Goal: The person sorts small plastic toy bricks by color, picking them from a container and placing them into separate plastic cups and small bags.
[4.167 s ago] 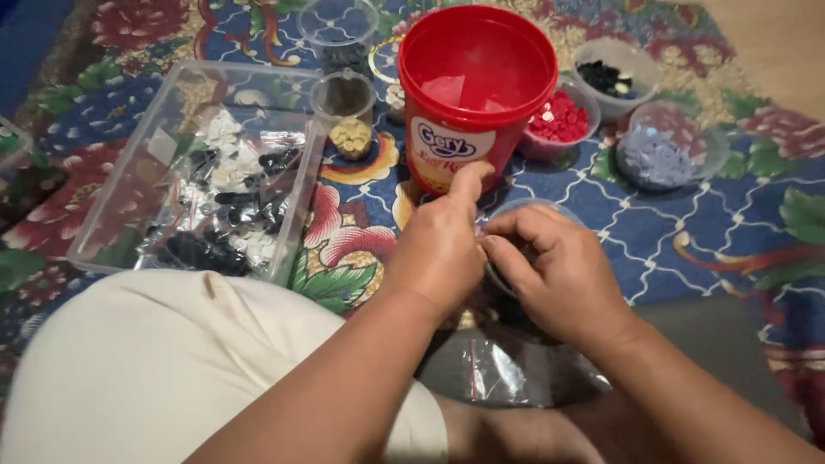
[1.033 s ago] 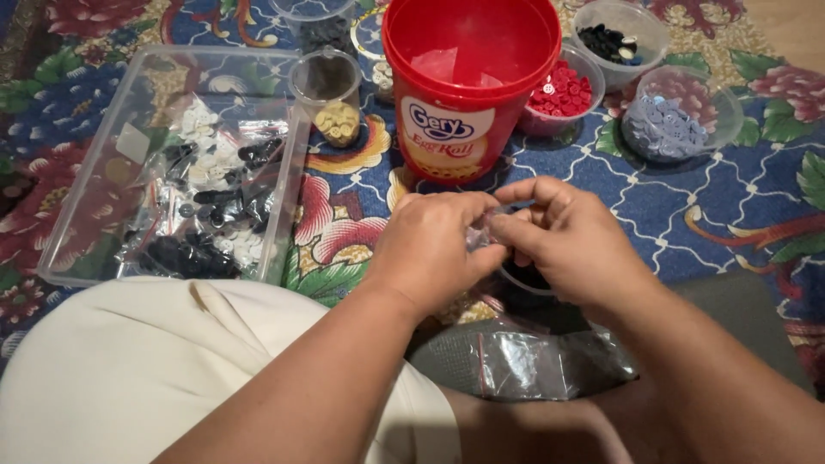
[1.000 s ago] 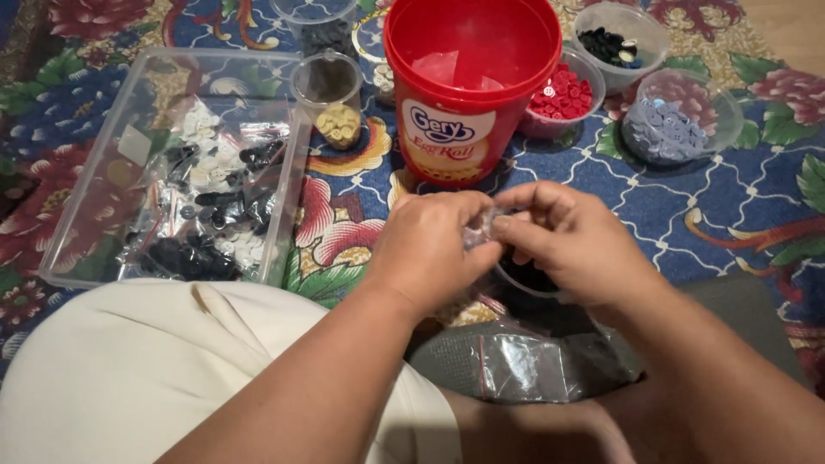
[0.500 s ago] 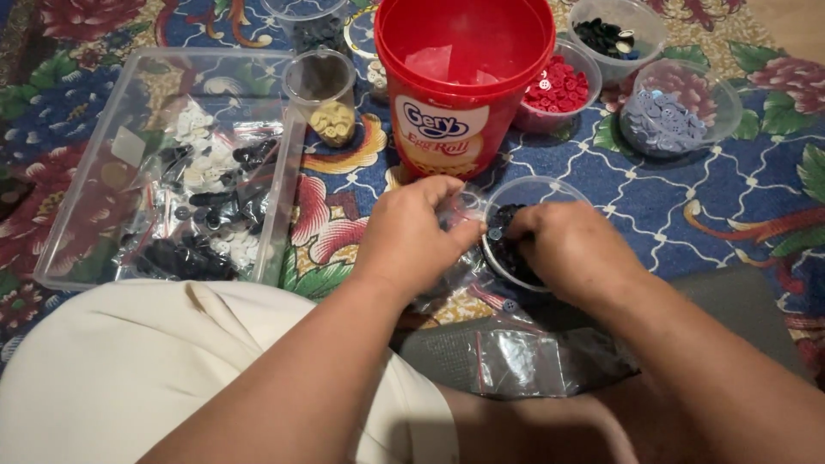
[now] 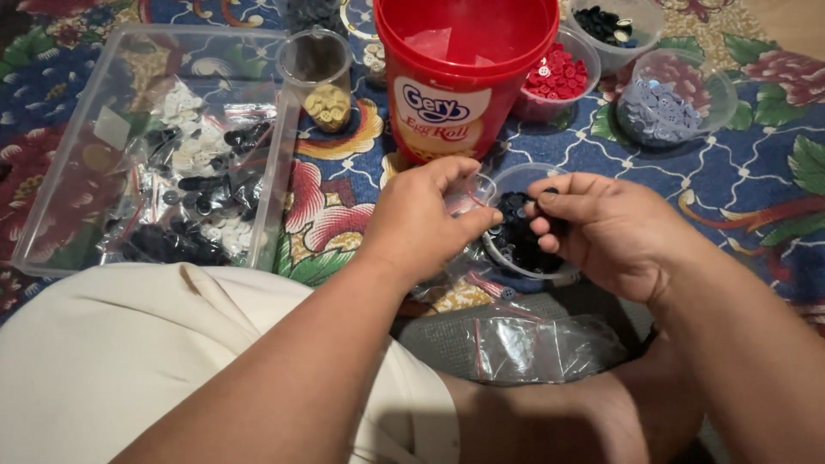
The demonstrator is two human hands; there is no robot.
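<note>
A patterned floral cloth (image 5: 756, 215) is lying under everything, and on it a long clear plastic tray (image 5: 60, 185) of bagged black and white buttons is sitting at the left, with a red bucket (image 5: 464, 77) standing upright in the middle. Behind and beside the bucket, small clear cups are holding red buttons (image 5: 554, 77), pale blue buttons (image 5: 657, 112) and yellowish buttons (image 5: 328, 107). Just in front of the bucket, a clear cup of dark buttons (image 5: 524, 245) is resting between the hands. The left hand (image 5: 421, 223) is pinching a small clear plastic bag (image 5: 468, 196) at the cup's rim, fingers closed on it; the right hand (image 5: 614, 232) is curling over the cup, fingertips dipping among the buttons, though whether it is gripping one I cannot tell. The likeliest mishap is the light cup tipping under the right hand, scattering buttons across the busy cloth. Room is tight: the bucket is crowding the front and the knees the near side, with freer cloth lying to the right.
</note>
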